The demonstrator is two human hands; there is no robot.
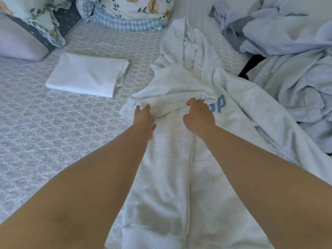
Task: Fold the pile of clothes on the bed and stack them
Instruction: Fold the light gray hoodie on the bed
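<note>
Hoodie (179, 159), pale grey zip-up with blue lettering, is lying lengthwise down the middle of the bed (53, 132), hem nearest the person, hood pointing toward the pillows (125, 13). The left sleeve (172, 99) is lying folded across the chest, and both hands are working on it. The left hand (144, 116) is resting on the sleeve's near edge, fingers fairly straight and pressing down, thumb out, gripping nothing as far as I can see. The right hand (199, 114) is hunching over the fold with its fingers curled, looking like it is pinching the fabric, though the fingertips are partly hidden.

Handling, judged from the drape: thick fleece, soft, floppy, no stiffness, a bit heavy for clothing, not slippery on the patterned sheet. It is going to sag wherever it is lifted, so I'd take hold at seams and edges, meaning shoulder, cuff or ribbed hem, and smooth with flat palms. The zip line is giving a straight centre reference.

A folded white piece (88, 74) is sitting to the left, apart from the hoodie, likely the start of the stack. The unfolded pile (291, 51) is bunching up at right, touching the hoodie's other sleeve, which is not yet folded in.
</note>
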